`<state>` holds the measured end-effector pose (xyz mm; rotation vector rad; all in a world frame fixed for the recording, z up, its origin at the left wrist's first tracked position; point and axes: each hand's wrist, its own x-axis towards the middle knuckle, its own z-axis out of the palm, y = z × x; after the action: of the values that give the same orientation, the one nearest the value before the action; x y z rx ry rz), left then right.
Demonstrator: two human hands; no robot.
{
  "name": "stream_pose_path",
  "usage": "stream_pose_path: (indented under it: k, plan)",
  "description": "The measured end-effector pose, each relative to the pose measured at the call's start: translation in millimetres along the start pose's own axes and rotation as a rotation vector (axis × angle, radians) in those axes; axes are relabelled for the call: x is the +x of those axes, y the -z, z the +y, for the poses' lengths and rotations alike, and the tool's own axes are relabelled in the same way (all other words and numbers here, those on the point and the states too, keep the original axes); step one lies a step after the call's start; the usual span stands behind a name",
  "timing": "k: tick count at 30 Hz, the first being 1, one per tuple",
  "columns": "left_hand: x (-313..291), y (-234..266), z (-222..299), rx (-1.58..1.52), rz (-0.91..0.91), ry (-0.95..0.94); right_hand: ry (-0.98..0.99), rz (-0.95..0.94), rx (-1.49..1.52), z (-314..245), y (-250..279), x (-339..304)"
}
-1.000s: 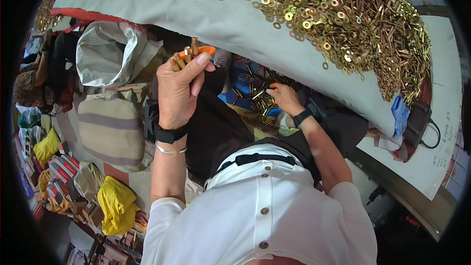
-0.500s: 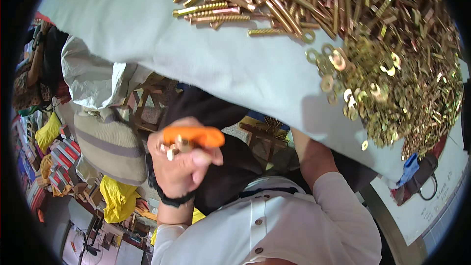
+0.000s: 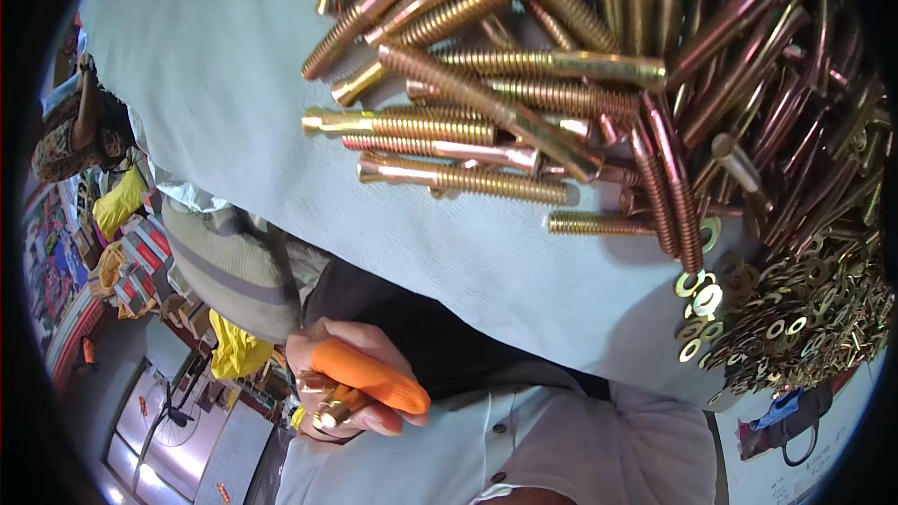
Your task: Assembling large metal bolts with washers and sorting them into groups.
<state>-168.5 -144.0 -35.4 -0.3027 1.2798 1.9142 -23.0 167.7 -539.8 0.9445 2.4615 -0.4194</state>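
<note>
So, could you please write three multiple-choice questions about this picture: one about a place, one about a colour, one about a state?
1. Where do the flat brass-coloured metal washers lie?
A. lower right of the cloth
B. on the floor
C. in a bag

2. What colour covers the finger of the left hand?
A. blue
B. orange
C. white

3. What state is the left hand in?
A. open flat
B. closed on gold-coloured threaded bolts
C. resting on the pale blue cloth

Answers: 1 A, they pile there; 2 B, the orange rubber finger cover; 3 B, fingers curl around them.
</note>
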Motion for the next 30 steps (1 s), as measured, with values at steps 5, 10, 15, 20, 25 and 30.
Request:
stream_pose_path:
  k: [5, 10, 15, 20, 25, 30]
  plan:
    - [-3, -9, -8, 0.009, 0.09, -0.17, -0.012, 0.007, 0.007, 14, 0, -6]
    - [-9, -5, -16, -0.018, 0.137, -0.179, 0.04, 0.035, 0.066, 24, 2, -31]
    - [-24, -5, -10, -0.192, 0.181, -0.203, 0.328, 0.0, 0.241, -15, -8, -115]
    - [-27, 8, -12, -0.117, 0.045, -0.2, 0.47, -0.189, 0.332, -17, -38, -171]
    - [-31, 28, -19, -0.08, 0.121, -0.306, 0.538, -0.251, 0.301, -98, -37, -195]
    - [-15, 30, -11, -0.191, -0.164, -0.339, 0.449, -0.315, 0.147, -119, -59, -161]
